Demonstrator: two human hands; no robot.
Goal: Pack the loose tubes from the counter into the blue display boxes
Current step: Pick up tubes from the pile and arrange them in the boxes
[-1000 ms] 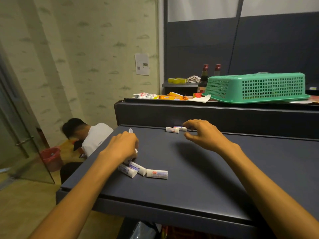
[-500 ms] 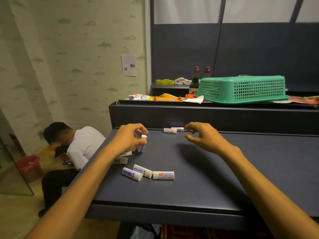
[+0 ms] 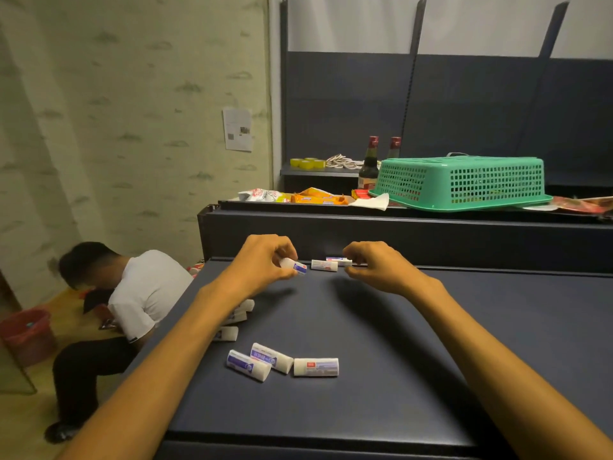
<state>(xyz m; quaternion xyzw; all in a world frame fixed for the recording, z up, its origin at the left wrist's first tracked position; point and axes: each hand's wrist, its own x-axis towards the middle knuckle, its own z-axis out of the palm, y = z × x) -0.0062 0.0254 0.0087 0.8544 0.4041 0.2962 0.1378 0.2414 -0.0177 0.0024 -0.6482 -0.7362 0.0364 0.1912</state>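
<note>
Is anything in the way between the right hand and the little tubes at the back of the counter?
No. The right hand is already at the far tube, fingertips about touching it. The nearer tube lies just beside, unblocked.

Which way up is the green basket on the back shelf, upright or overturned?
Overturned. The green basket rests with its wide rim down on the shelf and its flat base facing up.

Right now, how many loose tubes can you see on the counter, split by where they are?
Held in left hand: 1
By far edge near right hand: 2
Near front group: 3
Partly hidden under left forearm: 3
Total: 9
</note>
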